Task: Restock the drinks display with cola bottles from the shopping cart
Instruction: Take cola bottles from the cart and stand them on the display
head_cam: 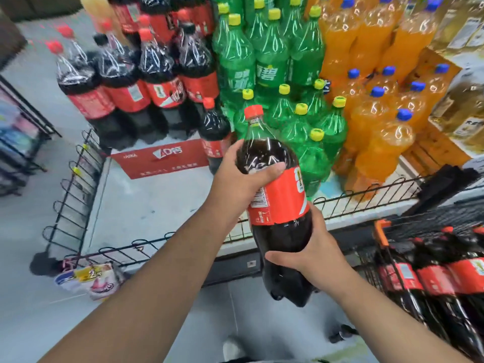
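A large cola bottle [281,200] with a red cap and red label hangs upright over the front rail of the drinks display [157,203]. My left hand [243,176] grips its shoulder above the label. My right hand [311,252] grips its lower body from the right. Stacked cola bottles [123,82] stand at the display's back left, and a single cola bottle [213,134] stands beside the green ones. The shopping cart [382,231] at the lower right holds several more cola bottles [432,279].
Green soda bottles [272,69] and orange soda bottles [377,106] fill the display's middle and right. A black wire rail [78,184] edges the platform. A red cola sign [162,155] lies on its bare grey floor. A dark rack [21,132] stands at the left.
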`<state>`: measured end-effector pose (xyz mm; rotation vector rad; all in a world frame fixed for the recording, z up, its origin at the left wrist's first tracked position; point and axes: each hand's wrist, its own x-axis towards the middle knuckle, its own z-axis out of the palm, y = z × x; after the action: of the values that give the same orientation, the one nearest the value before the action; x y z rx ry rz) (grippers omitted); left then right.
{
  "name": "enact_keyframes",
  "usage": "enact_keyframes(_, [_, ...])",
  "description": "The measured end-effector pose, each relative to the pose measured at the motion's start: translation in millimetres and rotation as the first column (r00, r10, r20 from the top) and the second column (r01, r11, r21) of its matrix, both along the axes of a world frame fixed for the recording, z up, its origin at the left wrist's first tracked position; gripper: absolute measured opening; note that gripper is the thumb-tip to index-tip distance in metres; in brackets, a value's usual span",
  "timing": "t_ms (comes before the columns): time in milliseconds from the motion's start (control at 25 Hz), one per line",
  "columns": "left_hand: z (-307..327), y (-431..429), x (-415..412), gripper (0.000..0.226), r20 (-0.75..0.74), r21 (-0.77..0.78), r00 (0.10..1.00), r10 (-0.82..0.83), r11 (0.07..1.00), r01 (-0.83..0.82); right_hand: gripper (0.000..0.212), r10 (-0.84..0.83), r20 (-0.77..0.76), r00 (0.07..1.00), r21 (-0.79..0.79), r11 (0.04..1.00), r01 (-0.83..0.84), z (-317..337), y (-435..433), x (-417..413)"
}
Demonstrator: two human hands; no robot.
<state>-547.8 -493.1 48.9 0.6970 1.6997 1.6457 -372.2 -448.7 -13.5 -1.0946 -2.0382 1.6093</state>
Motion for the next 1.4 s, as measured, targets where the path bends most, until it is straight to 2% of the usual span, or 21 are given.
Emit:
enact_keyframes(120, [-3.7,-14.4,-35.0,0.099,0.011,-0.001,1.000,0.014,1.000,-0.014,0.122,-0.006,-0.010,1.000,0.009,1.000,0.006,-2.1,-15.4,-34.1])
enact_keyframes(240, [-3.6,-20.4,-59.7,0.107,0.022,-0.007,1.000,0.014,1.000,-0.014,0.118,-0.005,-0.014,1.000,0.012,1.000,0.005,0.1,-21.6,-57.8])
enact_keyframes(400, [-5.0,-17.6,-84.6,0.118,0.058,-0.028,0.998,0.023,0.999,-0.021,0.123,0.022,0.021,1.000,0.038,0.999,-0.023,-0.2,-14.2,-82.0])
enact_keyframes(600, [-3.2,-6.8,-110.0,0.107,-0.008,-0.066,1.000,0.028,0.997,-0.028,0.123,0.109,0.045,0.993,0.064,0.992,-0.112,-2.4,10.7,-112.2])
enact_keyframes(920, [18.8,16.3,-130.2,0.102,-0.166,-0.089,0.980,0.105,0.989,-0.121,0.124,0.239,-0.031,0.971,0.039,0.971,-0.237,-10.3,62.3,-154.2])
enact_keyframes(1080, [19.4,26.7,-123.9,0.095,-0.301,-0.032,0.936,0.181,0.979,-0.200,0.122,0.279,-0.034,0.960,0.034,0.960,-0.278,-14.9,83.3,-167.3])
enact_keyframes(1240, [14.3,35.1,-120.4,0.099,-0.415,-0.013,0.886,0.206,0.973,-0.233,0.122,0.284,-0.046,0.958,0.014,0.959,-0.284,-22.9,93.8,-179.7])
enact_keyframes(1400, [-0.7,39.3,-128.0,0.104,-0.544,-0.031,0.822,0.169,0.975,-0.220,0.111,0.261,-0.056,0.964,-0.100,0.959,-0.266,-31.6,94.0,-196.2])
